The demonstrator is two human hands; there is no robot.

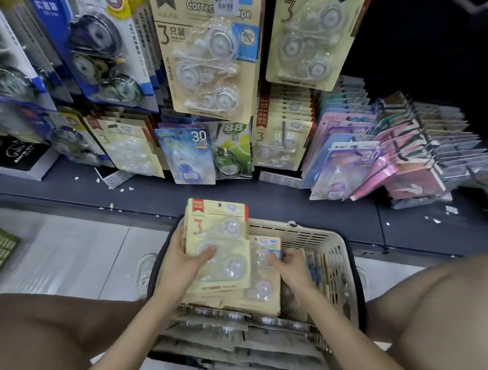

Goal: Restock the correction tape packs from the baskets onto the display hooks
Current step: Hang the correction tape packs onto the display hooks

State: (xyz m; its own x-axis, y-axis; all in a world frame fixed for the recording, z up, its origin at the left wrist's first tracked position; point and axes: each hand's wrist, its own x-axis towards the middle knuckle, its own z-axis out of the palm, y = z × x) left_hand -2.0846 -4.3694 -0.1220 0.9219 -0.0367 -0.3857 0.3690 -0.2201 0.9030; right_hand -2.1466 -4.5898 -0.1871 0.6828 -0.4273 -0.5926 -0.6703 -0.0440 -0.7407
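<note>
The held packs (220,241), a small stack of cream three-piece correction tape cards, stood upright at the centre of my view, just above the basket's far end. My left hand (182,267) gripped the stack from its 9 o'clock edge, thumb across the front blister and fingers curled behind. At 3 o'clock of the stack my right hand (291,267) reached down to the next pack (264,292) lying in the basket and pinched its upper corner by the blue label between thumb and fingers, though blur softened the detail.

The basket (308,232), beige with slotted walls, sat on the floor between my knees towards 6 o'clock. It was far from emptied: loose packs (228,321) lay in layers across its near half, with more standing on edge along the 3 o'clock wall.

At 12 o'clock the display carried hanging cream packs (211,61) of the same kind, and at 1 o'clock a lower hook row (282,133) of them looked well filled. Blue-carded packs (100,51) hung at 11 o'clock, and pink and purple packs (375,163) fanned out at 2 o'clock above the dark base shelf (237,193).

I judged the job partly done: some hooks looked stocked, nothing in my hands had reached a hook yet, and most of the basket's load was left to hang.
</note>
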